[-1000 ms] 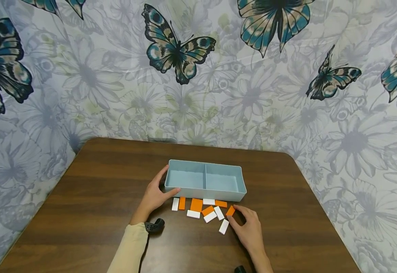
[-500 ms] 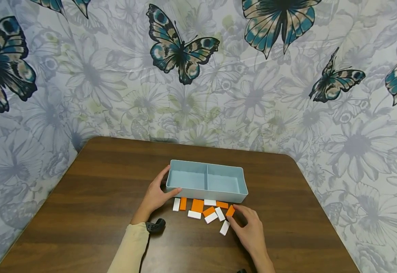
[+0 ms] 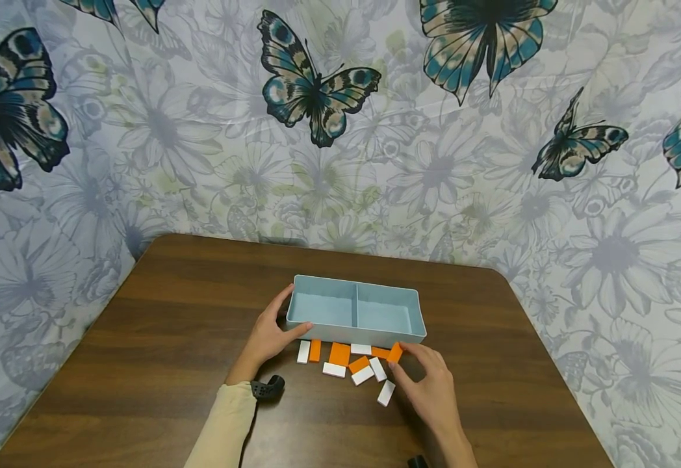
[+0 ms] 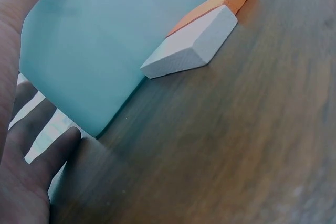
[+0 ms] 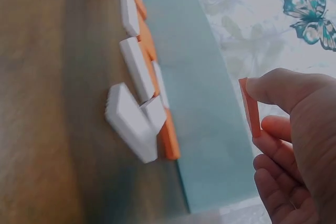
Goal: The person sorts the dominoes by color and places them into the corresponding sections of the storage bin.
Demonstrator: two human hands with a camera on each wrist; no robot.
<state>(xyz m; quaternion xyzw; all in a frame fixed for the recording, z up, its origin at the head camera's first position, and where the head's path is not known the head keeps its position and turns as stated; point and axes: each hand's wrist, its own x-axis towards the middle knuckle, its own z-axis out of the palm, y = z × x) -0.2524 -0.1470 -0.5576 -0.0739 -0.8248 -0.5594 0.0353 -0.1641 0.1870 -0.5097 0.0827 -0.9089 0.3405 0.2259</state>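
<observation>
In the head view a light-blue box (image 3: pixel 340 332) with two compartments stands on the table, and my left hand (image 3: pixel 266 341) grips its left end, thumb on the front wall and fingers round the far side. My right hand (image 3: pixel 432 387) pinches a flat orange block (image 5: pixel 252 107) between thumb and fingertips, raised near the box's front right corner. Along the front of the box lie several loose blocks, among them a white block (image 4: pixel 191 45) at the left end, a wide orange block (image 3: pixel 339 354) and a white block (image 3: pixel 386 392) nearest me.
The brown wooden table (image 3: pixel 200 286) reaches back to a wall cloth (image 3: pixel 340 188) printed with flowers and butterflies. A black wrist device (image 3: pixel 267 388) sits by the left sleeve (image 3: pixel 223 422). Both compartments of the box show bare floors.
My right hand has lifted the orange block and brought it slightly up toward the box. My left hand keeps its grip on the box; the head view has shifted a little.
</observation>
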